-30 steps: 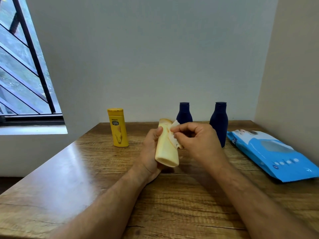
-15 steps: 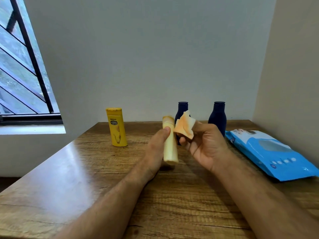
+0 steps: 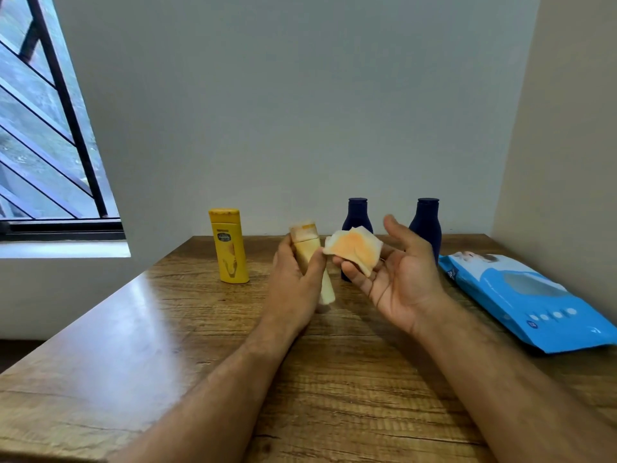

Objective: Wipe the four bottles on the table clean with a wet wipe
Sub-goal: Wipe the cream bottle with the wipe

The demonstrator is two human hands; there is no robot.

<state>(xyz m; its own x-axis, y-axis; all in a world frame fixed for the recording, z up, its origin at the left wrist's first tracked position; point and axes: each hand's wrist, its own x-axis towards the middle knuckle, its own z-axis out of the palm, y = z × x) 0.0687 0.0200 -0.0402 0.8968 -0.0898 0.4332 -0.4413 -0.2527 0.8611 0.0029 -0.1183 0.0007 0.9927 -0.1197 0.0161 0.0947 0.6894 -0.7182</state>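
Note:
My left hand (image 3: pixel 293 282) grips a pale cream bottle (image 3: pixel 305 243), cap up and slightly tilted, just above the wooden table (image 3: pixel 133 362). My right hand (image 3: pixel 400 282) is turned palm up beside it. A folded wet wipe (image 3: pixel 354 248) with an orange stain lies across its fingers, and the thumb stands apart from it. A yellow bottle (image 3: pixel 228 245) stands upright to the left. Two dark blue bottles stand at the back: one (image 3: pixel 357 215) partly hidden behind the wipe, the other (image 3: pixel 427 222) behind my right hand.
A blue pack of wet wipes (image 3: pixel 521 295) lies flat on the table's right side, close to the right wall. A barred window (image 3: pixel 50 145) is at the left. The table's far edge meets the back wall.
My right hand came off the cream bottle, turned palm up and opened out, showing the stained wipe. My left hand swung the bottle from lying sideways to nearly upright.

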